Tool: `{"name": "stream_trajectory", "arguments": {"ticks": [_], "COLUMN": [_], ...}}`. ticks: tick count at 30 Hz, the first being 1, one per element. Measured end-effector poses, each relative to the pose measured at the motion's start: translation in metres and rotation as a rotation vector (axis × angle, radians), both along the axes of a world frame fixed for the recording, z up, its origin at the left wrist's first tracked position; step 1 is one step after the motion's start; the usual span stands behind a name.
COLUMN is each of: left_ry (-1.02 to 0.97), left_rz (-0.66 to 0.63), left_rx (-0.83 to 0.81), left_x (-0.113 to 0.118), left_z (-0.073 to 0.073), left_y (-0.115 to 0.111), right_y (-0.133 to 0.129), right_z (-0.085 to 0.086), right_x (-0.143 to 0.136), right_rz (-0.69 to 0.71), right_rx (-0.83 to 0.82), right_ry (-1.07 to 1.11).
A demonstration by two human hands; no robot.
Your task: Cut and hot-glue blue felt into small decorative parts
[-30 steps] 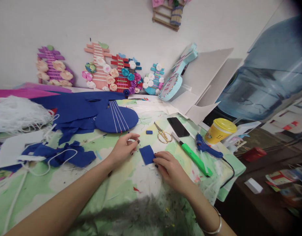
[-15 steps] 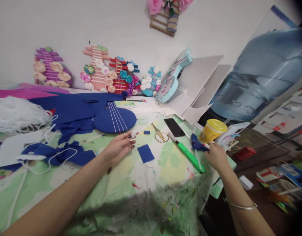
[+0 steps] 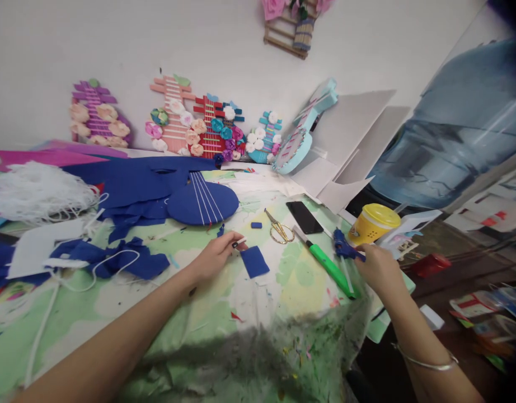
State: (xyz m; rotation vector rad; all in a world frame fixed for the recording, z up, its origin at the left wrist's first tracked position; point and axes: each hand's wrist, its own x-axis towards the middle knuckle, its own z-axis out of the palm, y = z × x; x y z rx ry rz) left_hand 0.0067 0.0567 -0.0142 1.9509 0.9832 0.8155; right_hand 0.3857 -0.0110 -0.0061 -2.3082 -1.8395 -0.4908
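Observation:
My left hand (image 3: 219, 253) pinches a small white piece (image 3: 240, 241) just beside a blue rectangle (image 3: 255, 262) lying on the cloth. My right hand (image 3: 379, 268) is closed on the handle of a blue glue gun (image 3: 343, 244), at the table's right edge. A tiny blue block (image 3: 256, 225) lies behind the rectangle. Farther back on the left is a blue oval (image 3: 203, 202) with white strings. Gold scissors (image 3: 278, 226), a green utility knife (image 3: 329, 268) and a black phone (image 3: 304, 217) lie between my hands.
A yellow tub (image 3: 374, 224) stands behind the glue gun. Blue fabric (image 3: 136, 184) and tangled white cord (image 3: 42, 193) cover the left side. Decorated guitar shapes (image 3: 211, 126) lean on the wall. A large water bottle (image 3: 455, 123) is at the right.
My left hand has moved toward the blue rectangle, its fingers drawn together around the white piece. My right hand is still on the glue gun. The view has shifted slightly.

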Motion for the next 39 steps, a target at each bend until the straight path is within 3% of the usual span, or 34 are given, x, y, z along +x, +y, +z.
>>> {"name": "stream_trajectory", "arguments": {"ticks": [2,5,8,11,14,17,22,24,27,30,39], "left_ry": [0.088,0.138,0.07,-0.066,-0.208,-0.269,-0.26,-0.174,0.119,0.296,0.423], "left_rz": [-0.023,-0.046,0.009,0.114,0.183,0.168,0.058,-0.121,-0.385,-0.431,-0.461], "left_rx": [0.082,0.107,0.092,0.026,-0.114,-0.181,-0.05,0.001,0.028,0.102,0.108], "left_x": [-0.001,-0.001,-0.001,-0.004,-0.006,-0.006,-0.005,-0.005,-0.007,-0.009,-0.008], "left_z": [0.001,0.002,0.0,-0.003,-0.006,-0.009,-0.005,0.001,0.01,0.015,0.018], "left_y": [-0.001,-0.002,0.001,0.006,0.011,0.014,0.009,0.002,-0.011,-0.02,-0.025], "right_y": [-0.007,-0.01,0.006,0.037,0.07,0.091,0.098,0.099,0.102,0.107,0.112], "right_z": [0.005,0.01,0.011,0.011,0.012,0.013,0.01,0.006,0.0,-0.003,-0.009], "right_x": [-0.028,-0.08,-0.125,-0.157,-0.179,-0.193,-0.194,-0.191,-0.189,-0.189,-0.191], "right_rz": [0.172,0.611,0.896,0.995,1.011,1.016,0.941,0.915,0.915,0.932,0.921], "right_rx": [0.166,0.234,0.059,-0.131,-0.313,-0.45,-0.496,-0.488,-0.515,-0.55,-0.495], "right_ry": [0.113,0.339,0.495,0.48,0.41,0.37,0.525,0.568,0.614,0.657,0.709]}}
